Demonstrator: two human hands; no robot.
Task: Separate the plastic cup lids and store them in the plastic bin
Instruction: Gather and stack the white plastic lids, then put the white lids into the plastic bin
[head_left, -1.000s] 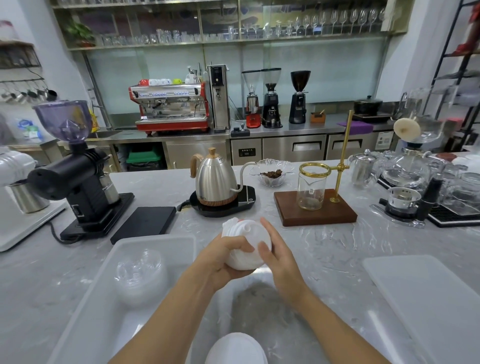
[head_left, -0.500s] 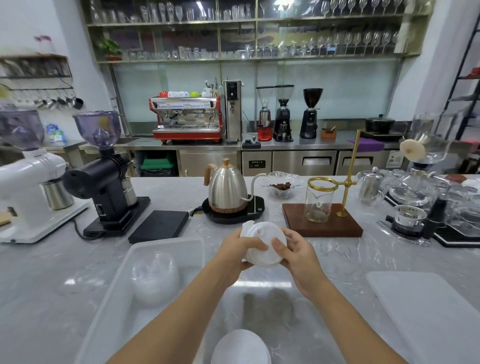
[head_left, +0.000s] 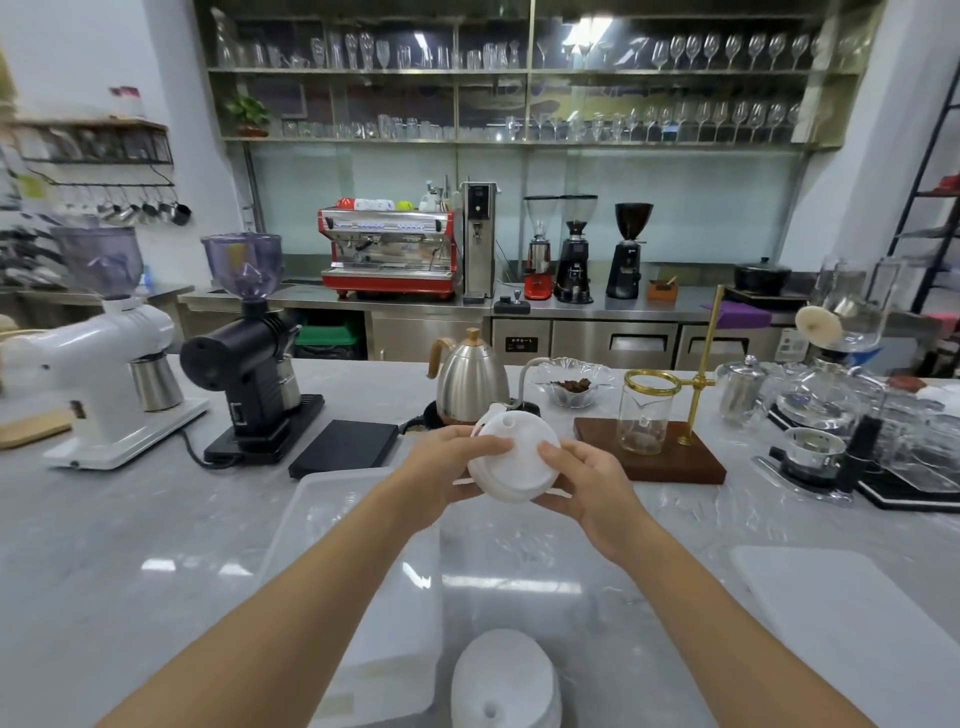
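Note:
I hold a short stack of white plastic cup lids (head_left: 511, 457) in both hands above the counter, its top face turned toward me. My left hand (head_left: 447, 465) grips its left side with the thumb lying across the top. My right hand (head_left: 584, 480) grips the right edge. A translucent plastic bin (head_left: 311, 512) lies below and to the left, partly hidden by my left forearm; its contents are hard to make out. A second stack of white lids (head_left: 504, 680) stands at the bottom edge of the view.
Behind the lids stand a steel gooseneck kettle (head_left: 470, 387), a glass dripper on a wooden stand (head_left: 649, 457) and a black scale (head_left: 345, 447). Two grinders (head_left: 249, 358) are at the left, glassware (head_left: 831, 415) at the right. A white board (head_left: 852, 629) lies at the lower right.
The view has tilted upward, so hands and lids sit lower in frame and the bin is less visible. The lid stack has turned its top face more toward me.

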